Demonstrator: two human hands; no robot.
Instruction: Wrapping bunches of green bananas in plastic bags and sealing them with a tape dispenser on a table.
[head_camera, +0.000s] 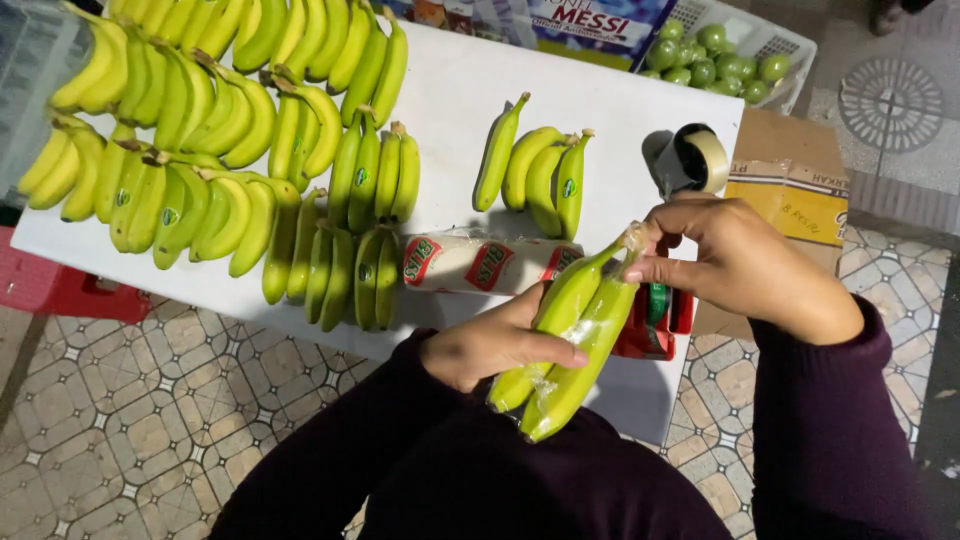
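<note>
My left hand (492, 345) grips the lower half of a small bunch of green-yellow bananas (570, 335) wrapped in clear plastic film. At the stem end of that bunch, my right hand (745, 265) pinches the film between thumb and fingers. The bunch slants from lower left to upper right over the near edge of the white table (450, 90). Just behind it lies a white roll of film with red labels (485, 264). A red tape dispenser (655, 325) shows under the bunch.
Many banana bunches (200, 130) cover the table's left half, and a smaller bunch (540, 170) lies mid-table. A roll of tape (705, 158) sits at the right edge. A white crate of green fruit (715, 55) and a cardboard box (790, 185) stand beyond.
</note>
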